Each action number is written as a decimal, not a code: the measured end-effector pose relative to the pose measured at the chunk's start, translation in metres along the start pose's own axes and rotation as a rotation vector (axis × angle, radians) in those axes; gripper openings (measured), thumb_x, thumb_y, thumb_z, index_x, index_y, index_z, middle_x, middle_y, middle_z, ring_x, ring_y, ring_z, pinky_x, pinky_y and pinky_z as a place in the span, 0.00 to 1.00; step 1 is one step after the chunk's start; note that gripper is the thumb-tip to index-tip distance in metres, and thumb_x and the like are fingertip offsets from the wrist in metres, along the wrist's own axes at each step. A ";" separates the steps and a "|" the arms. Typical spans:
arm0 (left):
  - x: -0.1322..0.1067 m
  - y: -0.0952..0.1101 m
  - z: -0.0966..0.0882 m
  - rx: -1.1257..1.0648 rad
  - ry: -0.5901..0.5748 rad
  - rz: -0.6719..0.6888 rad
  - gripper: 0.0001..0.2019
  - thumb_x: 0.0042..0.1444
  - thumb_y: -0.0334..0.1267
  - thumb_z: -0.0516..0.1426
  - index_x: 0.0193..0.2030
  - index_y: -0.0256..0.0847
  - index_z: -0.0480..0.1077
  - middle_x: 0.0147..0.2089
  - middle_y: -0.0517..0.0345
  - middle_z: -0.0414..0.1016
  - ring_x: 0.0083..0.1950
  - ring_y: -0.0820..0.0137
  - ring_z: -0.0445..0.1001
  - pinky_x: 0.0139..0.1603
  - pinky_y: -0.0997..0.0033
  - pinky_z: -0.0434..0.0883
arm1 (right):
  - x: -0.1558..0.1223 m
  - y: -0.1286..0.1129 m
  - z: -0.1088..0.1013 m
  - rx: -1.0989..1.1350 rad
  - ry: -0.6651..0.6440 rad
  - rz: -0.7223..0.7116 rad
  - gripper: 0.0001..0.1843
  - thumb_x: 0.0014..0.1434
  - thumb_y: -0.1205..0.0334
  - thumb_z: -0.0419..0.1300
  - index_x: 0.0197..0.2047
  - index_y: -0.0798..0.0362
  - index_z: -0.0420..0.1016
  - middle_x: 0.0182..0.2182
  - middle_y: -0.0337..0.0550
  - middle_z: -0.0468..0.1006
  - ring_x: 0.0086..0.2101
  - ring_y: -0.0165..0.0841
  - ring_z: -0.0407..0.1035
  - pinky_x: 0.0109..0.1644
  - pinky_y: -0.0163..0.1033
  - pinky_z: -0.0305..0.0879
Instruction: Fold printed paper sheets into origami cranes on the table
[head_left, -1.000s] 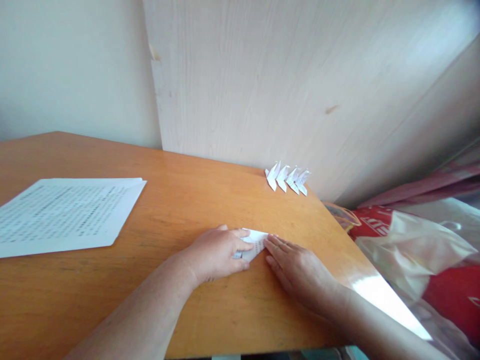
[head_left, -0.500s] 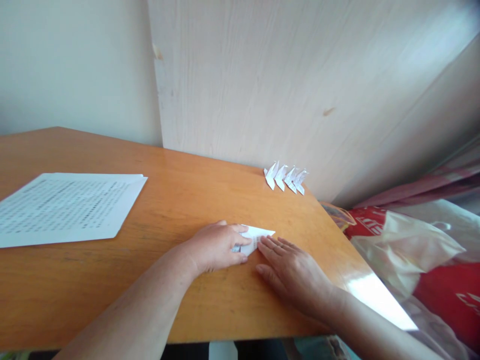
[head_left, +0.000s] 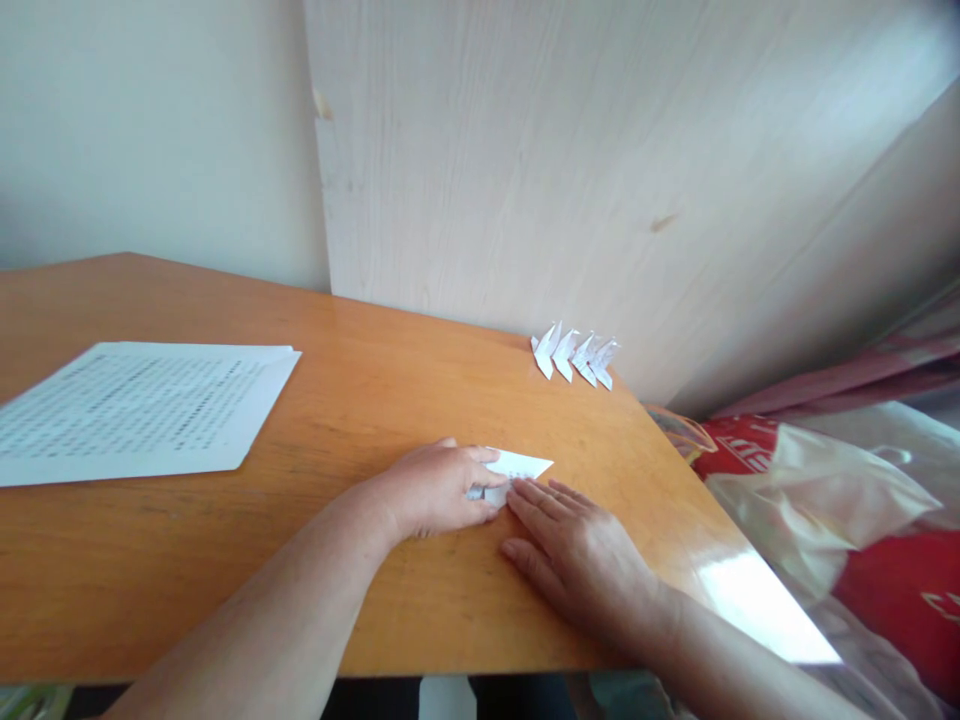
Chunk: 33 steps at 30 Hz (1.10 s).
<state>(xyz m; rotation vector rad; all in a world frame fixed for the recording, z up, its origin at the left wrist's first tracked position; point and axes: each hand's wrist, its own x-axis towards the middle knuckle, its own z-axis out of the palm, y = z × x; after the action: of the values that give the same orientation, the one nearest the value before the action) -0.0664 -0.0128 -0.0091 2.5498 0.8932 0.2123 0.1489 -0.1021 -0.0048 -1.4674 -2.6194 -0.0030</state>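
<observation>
Resting palm down over a wooden table (head_left: pixel 405 390), two bare hands meet a small piece of folded paper (head_left: pixel 522 465), white with dark print, which lies flat in the table's near half, right of its middle. The left hand (head_left: pixel 444 488) covers the paper's left end, its fingers spread and lying on top rather than gripping. The right hand (head_left: pixel 581 545) is laid out nearly flat, fingertips touching the paper's lower right edge, thumb apart from it on the table. The hands are close but not touching each other. Beyond them, the paper tapers to a point. Toward the table's left side lie printed sheets (head_left: pixel 161 410), overlapping. At the table's far right corner, a row of folded white shapes (head_left: pixel 574 358) stands close to a pale wall panel (head_left: pixel 487 160). Off the table's right edge are a red bag (head_left: pixel 896 600) and whitish plastic (head_left: pixel 806 505).
</observation>
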 end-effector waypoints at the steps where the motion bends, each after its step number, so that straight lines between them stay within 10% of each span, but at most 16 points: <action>1: 0.000 0.000 0.000 0.005 -0.002 -0.005 0.18 0.65 0.48 0.52 0.60 0.62 0.71 0.70 0.65 0.64 0.57 0.59 0.70 0.57 0.61 0.65 | 0.000 0.000 0.000 -0.003 -0.002 0.001 0.24 0.67 0.53 0.55 0.62 0.54 0.70 0.60 0.51 0.73 0.59 0.45 0.68 0.67 0.52 0.60; 33: 0.003 -0.004 0.001 0.019 0.002 -0.010 0.21 0.61 0.39 0.54 0.60 0.57 0.72 0.70 0.66 0.63 0.59 0.61 0.69 0.62 0.62 0.64 | 0.000 -0.038 -0.006 0.129 0.017 -0.073 0.08 0.64 0.58 0.59 0.45 0.51 0.74 0.44 0.45 0.76 0.48 0.44 0.66 0.54 0.52 0.66</action>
<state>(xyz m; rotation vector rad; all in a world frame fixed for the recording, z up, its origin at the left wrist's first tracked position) -0.0662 -0.0091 -0.0117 2.5621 0.9126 0.2049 0.1168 -0.1223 0.0035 -1.3235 -2.6044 0.1428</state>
